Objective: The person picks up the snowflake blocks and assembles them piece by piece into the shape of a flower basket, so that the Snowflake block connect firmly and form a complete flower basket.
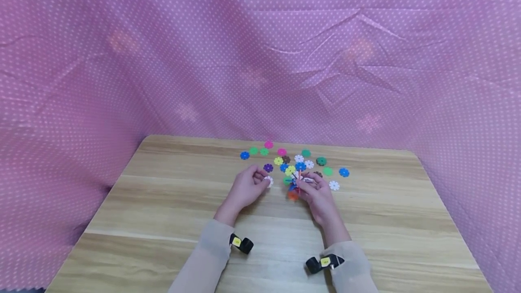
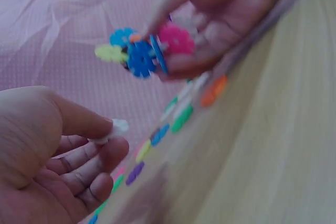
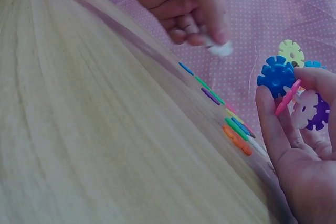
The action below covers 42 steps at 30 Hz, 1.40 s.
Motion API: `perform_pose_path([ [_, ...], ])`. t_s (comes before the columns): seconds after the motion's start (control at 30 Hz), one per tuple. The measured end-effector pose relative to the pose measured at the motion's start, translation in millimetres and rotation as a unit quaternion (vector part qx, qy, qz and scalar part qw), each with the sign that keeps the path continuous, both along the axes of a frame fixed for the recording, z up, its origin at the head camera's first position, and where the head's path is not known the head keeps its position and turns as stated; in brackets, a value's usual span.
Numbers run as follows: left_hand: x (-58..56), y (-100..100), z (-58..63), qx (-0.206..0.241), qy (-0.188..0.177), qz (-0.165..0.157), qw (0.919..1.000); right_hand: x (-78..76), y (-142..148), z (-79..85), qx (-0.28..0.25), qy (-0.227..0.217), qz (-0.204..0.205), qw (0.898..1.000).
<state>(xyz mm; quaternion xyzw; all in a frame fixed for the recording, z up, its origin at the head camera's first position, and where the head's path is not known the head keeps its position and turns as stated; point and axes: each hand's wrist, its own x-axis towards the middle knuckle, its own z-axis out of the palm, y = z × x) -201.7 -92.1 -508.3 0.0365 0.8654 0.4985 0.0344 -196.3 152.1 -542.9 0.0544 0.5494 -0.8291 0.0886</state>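
Observation:
My left hand (image 1: 248, 188) pinches a white notched disc (image 2: 119, 127) between thumb and forefinger, above the table. To its right, my right hand (image 1: 319, 196) holds a cluster of joined snowflake discs between thumb and fingers. The cluster shows a blue disc (image 3: 276, 76), a yellow disc (image 3: 291, 52), a pink disc (image 3: 288, 97), a pale disc (image 3: 304, 109) and a purple disc (image 3: 318, 114). In the left wrist view the cluster's blue disc (image 2: 141, 60) faces the white one, with a gap between them. The right fingers partly hide the cluster.
Loose discs lie flat past the hands: a purple disc (image 1: 268, 167), a blue disc (image 1: 343, 172), a white disc (image 1: 334, 186), an orange disc (image 1: 293, 196) and several others. The wooden table (image 1: 163, 211) ends at a pink dotted cloth (image 1: 260, 80) behind.

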Motion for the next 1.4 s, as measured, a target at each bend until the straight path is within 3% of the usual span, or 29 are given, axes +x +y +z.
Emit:
perform_pose_path([
  [0.27,9.0,16,10.4,0.118,-0.001,0.013,0.9929,0.6,-1,-0.7,-0.004,-0.003,-0.005,1.000],
  [0.43,13.8,27,8.3,0.151,0.000,0.010,0.9885,1.2,-2,-0.4,-0.001,-0.009,-0.006,1.000],
  [0.57,16.5,33,6.3,0.157,0.011,0.007,0.9875,1.9,-2,0.2,0.004,-0.007,-0.007,1.000],
  [0.83,16.4,38,2.3,0.115,0.044,0.003,0.9924,1.9,-2,0.1,0.013,0.001,-0.015,1.000],
  [1.0,16.6,39,0.4,0.116,0.055,0.005,0.9917,2.0,-3,-0.1,0.030,0.009,-0.012,0.999],
  [1.4,20.2,41,5.5,0.101,0.066,0.014,0.9926,0.1,-3,-3.2,0.058,0.002,-0.022,0.998],
])
